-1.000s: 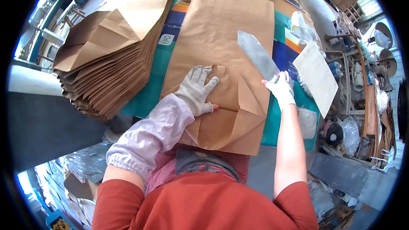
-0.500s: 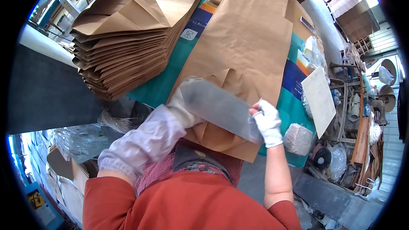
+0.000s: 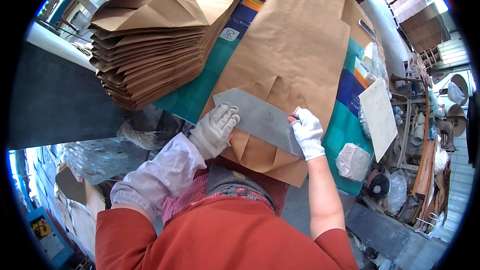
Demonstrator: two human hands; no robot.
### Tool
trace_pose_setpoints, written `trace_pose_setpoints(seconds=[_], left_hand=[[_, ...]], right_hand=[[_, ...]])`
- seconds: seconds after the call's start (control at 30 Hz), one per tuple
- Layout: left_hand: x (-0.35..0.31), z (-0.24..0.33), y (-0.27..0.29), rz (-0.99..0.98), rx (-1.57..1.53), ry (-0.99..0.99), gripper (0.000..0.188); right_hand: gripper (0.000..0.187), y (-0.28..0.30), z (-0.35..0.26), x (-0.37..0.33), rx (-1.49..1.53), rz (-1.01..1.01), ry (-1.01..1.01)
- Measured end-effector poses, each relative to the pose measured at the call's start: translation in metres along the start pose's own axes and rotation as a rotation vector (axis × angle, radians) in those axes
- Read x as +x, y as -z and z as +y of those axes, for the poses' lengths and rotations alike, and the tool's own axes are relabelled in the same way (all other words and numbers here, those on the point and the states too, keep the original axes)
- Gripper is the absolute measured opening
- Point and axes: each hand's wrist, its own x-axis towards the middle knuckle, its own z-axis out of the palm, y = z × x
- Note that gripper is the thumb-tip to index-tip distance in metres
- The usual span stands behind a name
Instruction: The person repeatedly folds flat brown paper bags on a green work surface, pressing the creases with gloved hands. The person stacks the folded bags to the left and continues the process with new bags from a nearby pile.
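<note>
Pressing the grey flat plate (image 3: 260,119), newly brought across the brown paper bag's (image 3: 295,55) folded near end, left hand (image 3: 216,129) spread flat, right hand (image 3: 307,132) pinching its right edge.

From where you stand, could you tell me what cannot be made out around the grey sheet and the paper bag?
- Head view: the near end of the brown paper bag under the grey sheet is covered by it.
- The left hand and right hand hide the sheet's two ends.
- The stack of folded bags is cut off by the picture's rim.
- The white bundle is too blurred to identify.
</note>
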Motion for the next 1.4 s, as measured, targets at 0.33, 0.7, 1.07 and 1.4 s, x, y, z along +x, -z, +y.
trace_pose_setpoints(seconds=[0.33, 0.7, 1.07, 1.4], left_hand=[[0.008, -0.001, 0.008, -0.079, 0.028, -0.001, 0.062], [-0.006, 0.005, 0.007, -0.265, 0.213, -0.009, 0.064], [0.004, 0.013, 0.015, -0.3, 0.209, 0.016, 0.06], [0.034, 0.025, 0.034, -0.363, 0.151, -0.075, 0.055]], right_hand=[[0.015, -0.002, 0.0, -0.003, -0.09, 0.09, 0.158], [0.071, -0.018, -0.028, -0.038, -0.152, 0.124, 0.354], [0.075, -0.018, -0.025, -0.036, -0.193, 0.034, 0.371], [0.037, -0.02, -0.015, -0.031, 0.085, 0.218, 0.364]])
